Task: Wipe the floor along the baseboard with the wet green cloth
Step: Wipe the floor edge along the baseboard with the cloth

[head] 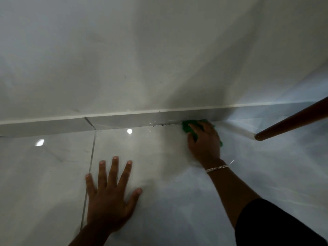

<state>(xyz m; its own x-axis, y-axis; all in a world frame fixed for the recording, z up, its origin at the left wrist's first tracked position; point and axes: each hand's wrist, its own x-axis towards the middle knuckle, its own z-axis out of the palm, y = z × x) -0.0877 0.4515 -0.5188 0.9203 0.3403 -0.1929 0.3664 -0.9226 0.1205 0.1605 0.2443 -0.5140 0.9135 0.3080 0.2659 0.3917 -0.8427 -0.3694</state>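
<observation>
My right hand (205,141) presses the green cloth (186,126) onto the glossy white tiled floor (159,174), right where it meets the grey baseboard (124,120). Most of the cloth is hidden under the fingers; green shows at the fingertips and beside the palm. A line of dark specks (160,124) lies along the seam just left of the cloth. My left hand (111,194) rests flat on the floor nearer to me, fingers spread, holding nothing.
A brown wooden leg (291,121) slants down from the right edge and ends close to the right of my right hand. A white wall (142,59) rises above the baseboard. A tile joint (89,174) runs beside my left hand.
</observation>
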